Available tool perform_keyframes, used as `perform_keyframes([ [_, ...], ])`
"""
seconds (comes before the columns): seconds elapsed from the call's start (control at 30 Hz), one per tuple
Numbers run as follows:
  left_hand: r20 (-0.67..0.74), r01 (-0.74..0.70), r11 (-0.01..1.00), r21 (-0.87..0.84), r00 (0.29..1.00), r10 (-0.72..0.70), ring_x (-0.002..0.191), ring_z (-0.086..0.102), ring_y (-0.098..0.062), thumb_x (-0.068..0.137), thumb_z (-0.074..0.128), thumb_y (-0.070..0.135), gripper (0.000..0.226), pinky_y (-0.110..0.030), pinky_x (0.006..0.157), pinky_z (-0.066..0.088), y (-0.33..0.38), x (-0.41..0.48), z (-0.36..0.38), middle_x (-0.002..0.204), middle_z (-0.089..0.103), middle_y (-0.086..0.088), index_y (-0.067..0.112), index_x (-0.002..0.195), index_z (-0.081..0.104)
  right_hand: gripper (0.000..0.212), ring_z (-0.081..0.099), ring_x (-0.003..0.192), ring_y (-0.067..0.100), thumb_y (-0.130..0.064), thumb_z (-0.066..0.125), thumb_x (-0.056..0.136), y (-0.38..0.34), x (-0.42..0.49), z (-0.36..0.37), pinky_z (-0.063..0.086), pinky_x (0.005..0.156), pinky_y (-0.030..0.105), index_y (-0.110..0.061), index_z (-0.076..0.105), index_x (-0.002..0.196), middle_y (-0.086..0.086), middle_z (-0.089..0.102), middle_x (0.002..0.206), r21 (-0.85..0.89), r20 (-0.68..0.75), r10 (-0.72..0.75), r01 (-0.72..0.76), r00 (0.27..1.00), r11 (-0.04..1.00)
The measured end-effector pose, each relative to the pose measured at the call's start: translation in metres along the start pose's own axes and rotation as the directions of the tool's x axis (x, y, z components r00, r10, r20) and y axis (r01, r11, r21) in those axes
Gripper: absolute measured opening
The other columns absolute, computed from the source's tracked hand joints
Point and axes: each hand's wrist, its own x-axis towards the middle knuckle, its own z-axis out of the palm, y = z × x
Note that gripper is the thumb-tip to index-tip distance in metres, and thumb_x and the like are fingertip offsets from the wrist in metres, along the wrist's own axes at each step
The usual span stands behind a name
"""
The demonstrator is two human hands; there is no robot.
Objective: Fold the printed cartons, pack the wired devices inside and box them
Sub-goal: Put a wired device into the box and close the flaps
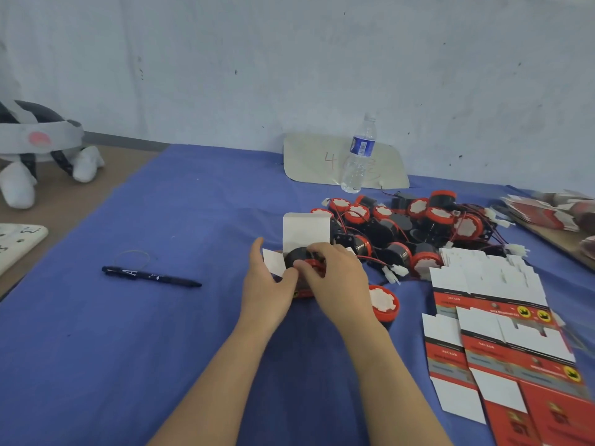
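Partly in carton (306, 229), device (297, 256), R hand (335, 278) holding

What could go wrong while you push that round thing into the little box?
The device that the right hand pushes in could crease or tear the open carton, which the left hand holds. The right forearm could also bump the loose device lying close beside it.
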Motion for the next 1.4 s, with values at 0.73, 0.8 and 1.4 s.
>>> perform_keyframes([
  [0.73, 0.288, -0.221, 0.971, 0.094, 0.939, 0.186, 0.1, 0.056, 0.005, 0.073, 0.081, 0.031, 0.083, -0.014, 0.081, 0.045, -0.003, 0.004, -0.019, 0.109, 0.057, 0.029, 0.039, 0.137, 0.029, 0.032, 0.044, 0.117, 0.017, -0.032, 0.043, 0.1, 0.01, 0.004, -0.017, 0.031, 0.091, 0.018, -0.021, 0.061, 0.124, -0.003, 0.054, 0.12, 0.191, 0.027, -0.044, 0.038, 0.999, 0.981],
  [0.8, 0.341, -0.286, 0.955, 0.072, 0.907, 0.246, 0.099, 0.063, 0.002, 0.075, 0.081, 0.022, 0.049, -0.013, 0.081, 0.05, -0.003, 0.005, -0.018, 0.104, 0.068, 0.022, 0.036, 0.114, 0.055, 0.032, 0.05, 0.108, 0.018, -0.034, 0.041, 0.101, 0.01, 0.004, -0.014, 0.038, 0.087, 0.023, -0.021, 0.063, 0.119, -0.001, 0.061, 0.116, 0.123, 0.047, -0.016, 0.01, 0.999, 0.992],
  [1.4, 0.368, -0.221, 0.968, 0.116, 0.915, 0.165, 0.094, 0.063, 0.0, 0.075, 0.077, 0.035, 0.039, -0.011, 0.075, 0.049, 0.001, -0.001, -0.018, 0.1, 0.067, 0.022, 0.039, 0.106, 0.053, 0.06, 0.043, 0.116, 0.023, -0.071, 0.043, 0.082, -0.003, 0.0, -0.007, 0.019, 0.096, 0.04, -0.029, 0.055, 0.123, -0.004, 0.058, 0.115, -0.179, 0.026, 0.083, -0.077, 0.996, 0.981],
])
